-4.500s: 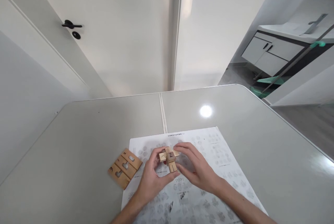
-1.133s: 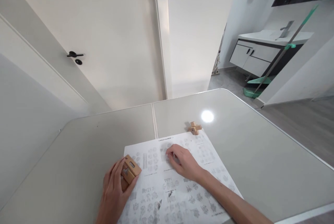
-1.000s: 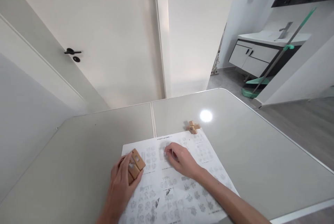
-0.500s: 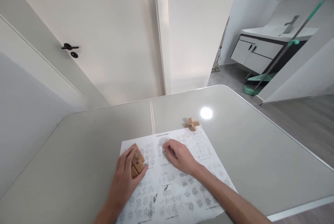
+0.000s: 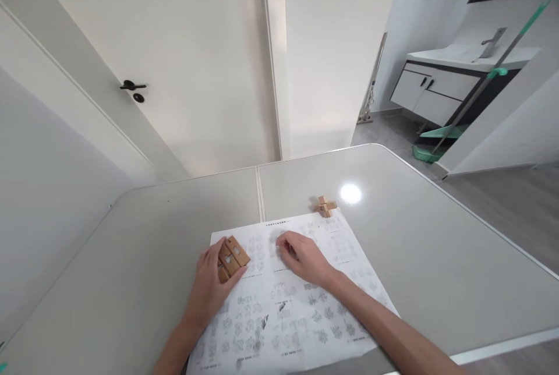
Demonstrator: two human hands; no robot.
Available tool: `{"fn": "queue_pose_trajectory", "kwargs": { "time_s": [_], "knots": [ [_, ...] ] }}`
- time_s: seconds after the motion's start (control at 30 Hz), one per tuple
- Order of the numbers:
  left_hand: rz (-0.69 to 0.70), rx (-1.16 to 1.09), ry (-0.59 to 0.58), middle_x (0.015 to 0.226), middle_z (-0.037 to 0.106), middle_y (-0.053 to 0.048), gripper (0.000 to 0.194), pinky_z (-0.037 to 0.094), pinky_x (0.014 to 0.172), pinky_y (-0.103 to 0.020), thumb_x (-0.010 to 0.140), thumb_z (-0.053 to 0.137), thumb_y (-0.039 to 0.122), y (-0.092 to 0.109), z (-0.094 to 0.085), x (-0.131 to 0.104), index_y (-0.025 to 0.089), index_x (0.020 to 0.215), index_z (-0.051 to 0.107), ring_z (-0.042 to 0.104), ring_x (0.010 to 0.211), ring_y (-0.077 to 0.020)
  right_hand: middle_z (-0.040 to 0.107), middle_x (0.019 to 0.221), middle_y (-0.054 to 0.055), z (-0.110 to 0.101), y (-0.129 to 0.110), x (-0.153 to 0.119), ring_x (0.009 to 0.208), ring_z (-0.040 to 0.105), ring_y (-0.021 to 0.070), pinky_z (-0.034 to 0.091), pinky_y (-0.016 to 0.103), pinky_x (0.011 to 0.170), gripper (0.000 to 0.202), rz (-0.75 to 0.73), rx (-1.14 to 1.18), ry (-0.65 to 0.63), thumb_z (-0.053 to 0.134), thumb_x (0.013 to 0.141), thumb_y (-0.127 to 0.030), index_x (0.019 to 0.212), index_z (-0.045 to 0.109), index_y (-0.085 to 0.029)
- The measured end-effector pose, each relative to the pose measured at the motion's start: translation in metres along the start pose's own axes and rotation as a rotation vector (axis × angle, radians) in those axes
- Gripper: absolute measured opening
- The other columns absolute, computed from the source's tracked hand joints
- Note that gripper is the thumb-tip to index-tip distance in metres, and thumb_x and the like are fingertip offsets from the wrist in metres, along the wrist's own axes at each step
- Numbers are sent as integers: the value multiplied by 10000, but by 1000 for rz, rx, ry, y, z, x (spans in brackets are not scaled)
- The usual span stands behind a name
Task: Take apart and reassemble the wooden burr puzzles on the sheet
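My left hand curls around several flat wooden puzzle pieces lying side by side, with notches or holes along them. It holds them over the left part of a printed sheet, thumb on the near edge and fingers on the far side. Near the top middle of that sheet rests my right hand, its fingers curled in and the fingertips close to the printed diagrams. Whether anything is inside those fingers is hidden. Past the sheet's top right corner stands an interlocked wooden cross puzzle, touched by neither hand.
The sheet lies on a grey table with a pale seam and a light rim. A closed door is beyond it. At the right are a sink cabinet and a green dustpan.
In my left hand the wooden pieces have turned, so more of their flat faces and notches show. My right hand has hardly moved over the sheet. The whole view has shifted slightly.
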State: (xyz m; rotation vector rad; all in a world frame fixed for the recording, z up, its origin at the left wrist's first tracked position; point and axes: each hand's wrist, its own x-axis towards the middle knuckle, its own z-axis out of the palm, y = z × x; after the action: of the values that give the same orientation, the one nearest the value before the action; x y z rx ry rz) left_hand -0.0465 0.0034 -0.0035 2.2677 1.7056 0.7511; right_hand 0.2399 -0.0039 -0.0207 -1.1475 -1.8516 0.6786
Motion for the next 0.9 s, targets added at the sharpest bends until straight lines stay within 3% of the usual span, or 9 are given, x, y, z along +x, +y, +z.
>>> {"fn": "queue_pose_trajectory", "kwargs": {
  "time_s": [0.27,0.6,0.9],
  "knots": [
    [69,10,23,1374,626,-107,646,483,1096,-554,905,701,428,0,4,0,290,1482,444,560,1289,-344,633,802,4,1,-2,0,648,542,165,417,277,628,134,10,-2,-3,485,989,-155,993,595,-230],
    [113,18,47,1336,632,-117,719,540,1040,-528,893,739,379,5,2,-5,273,1524,413,569,1271,-331,626,795,0,0,0,-1,652,535,166,421,281,637,127,43,5,-23,481,993,-176,997,597,-229],
    [319,92,92,1311,672,-125,814,589,997,-479,853,778,322,8,0,-9,245,1565,392,612,1229,-335,615,779,1,0,-3,-2,638,530,169,406,285,614,132,63,19,-31,473,1005,-190,990,598,-232]
  ]
}}
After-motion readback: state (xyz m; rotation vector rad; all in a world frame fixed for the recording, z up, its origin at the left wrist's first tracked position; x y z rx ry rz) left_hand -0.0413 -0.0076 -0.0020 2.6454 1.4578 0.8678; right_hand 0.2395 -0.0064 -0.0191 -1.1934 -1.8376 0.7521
